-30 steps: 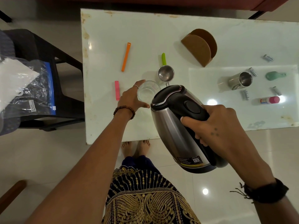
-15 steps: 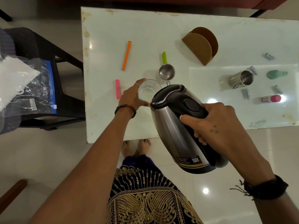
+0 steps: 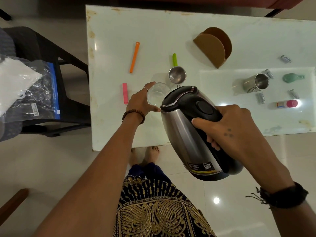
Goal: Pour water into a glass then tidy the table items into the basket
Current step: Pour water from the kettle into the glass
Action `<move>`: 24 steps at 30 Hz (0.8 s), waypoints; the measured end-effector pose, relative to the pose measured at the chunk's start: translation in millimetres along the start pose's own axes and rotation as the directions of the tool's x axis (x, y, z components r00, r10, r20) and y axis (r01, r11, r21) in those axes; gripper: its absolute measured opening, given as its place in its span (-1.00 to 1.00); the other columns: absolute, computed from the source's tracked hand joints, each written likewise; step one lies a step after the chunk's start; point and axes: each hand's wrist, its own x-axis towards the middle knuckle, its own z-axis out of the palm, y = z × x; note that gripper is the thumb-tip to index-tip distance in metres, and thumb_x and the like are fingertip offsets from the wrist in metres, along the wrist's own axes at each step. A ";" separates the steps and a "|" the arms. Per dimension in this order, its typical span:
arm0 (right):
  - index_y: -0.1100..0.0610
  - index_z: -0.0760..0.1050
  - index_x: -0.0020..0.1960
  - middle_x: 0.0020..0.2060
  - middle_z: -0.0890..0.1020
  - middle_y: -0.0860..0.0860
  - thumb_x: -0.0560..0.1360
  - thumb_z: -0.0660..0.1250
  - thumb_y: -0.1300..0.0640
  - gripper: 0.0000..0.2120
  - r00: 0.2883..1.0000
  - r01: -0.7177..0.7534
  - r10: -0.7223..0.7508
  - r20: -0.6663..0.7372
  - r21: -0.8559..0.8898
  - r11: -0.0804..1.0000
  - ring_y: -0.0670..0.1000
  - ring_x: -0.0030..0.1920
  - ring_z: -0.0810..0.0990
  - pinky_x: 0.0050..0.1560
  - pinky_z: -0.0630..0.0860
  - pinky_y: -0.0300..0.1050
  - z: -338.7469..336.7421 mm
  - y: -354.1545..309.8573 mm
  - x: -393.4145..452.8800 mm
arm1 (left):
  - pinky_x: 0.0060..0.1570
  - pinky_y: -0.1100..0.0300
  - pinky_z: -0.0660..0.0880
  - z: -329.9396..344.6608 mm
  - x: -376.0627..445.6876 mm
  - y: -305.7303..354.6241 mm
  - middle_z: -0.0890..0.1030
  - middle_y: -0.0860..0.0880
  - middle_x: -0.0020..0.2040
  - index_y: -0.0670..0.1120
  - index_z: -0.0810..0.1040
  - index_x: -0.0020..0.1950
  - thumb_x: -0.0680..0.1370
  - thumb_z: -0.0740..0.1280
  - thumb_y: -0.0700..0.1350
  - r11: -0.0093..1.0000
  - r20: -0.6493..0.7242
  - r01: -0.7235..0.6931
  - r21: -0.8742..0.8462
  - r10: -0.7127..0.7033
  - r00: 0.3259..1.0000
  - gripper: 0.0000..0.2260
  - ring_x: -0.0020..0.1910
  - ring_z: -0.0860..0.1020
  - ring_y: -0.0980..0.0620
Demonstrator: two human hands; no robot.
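Two hands busy: left hand (image 3: 142,101) fingers curled around fragile, slippery glass (image 3: 158,94) at table (image 3: 119,31) centre; right hand (image 3: 229,127) fist-wrapped on heavy steel kettle (image 3: 189,132) handle, tipped from 5 o'clock.

Your white counter (image 3: 153,24) carries: glass (image 3: 156,95) at your left hand (image 3: 141,103), pink stick (image 3: 125,93) just left of that hand, orange stick (image 3: 134,57) beyond it. Steel scoop (image 3: 177,75) with green handle sits just past the glass. Beyond your right hand (image 3: 234,129): tipped steel mug (image 3: 256,82), pink-capped bottle (image 3: 288,104), batteries (image 3: 261,98), brown holder (image 3: 213,47).
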 end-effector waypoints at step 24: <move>0.06 0.41 -0.47 -0.68 0.52 -0.09 0.27 0.33 -0.04 -0.76 1.000 -0.023 0.022 0.016 0.042 0.999 -0.16 -0.69 0.44 -0.59 0.37 -0.44 -0.7 -5.4 1.9 | 0.20 -0.09 0.47 -0.4 -1.8 1.4 0.55 -0.11 0.24 0.04 0.23 0.42 0.26 0.55 -0.16 1.000 0.000 -0.010 0.010 0.010 1.000 -0.18 0.21 0.50 -0.17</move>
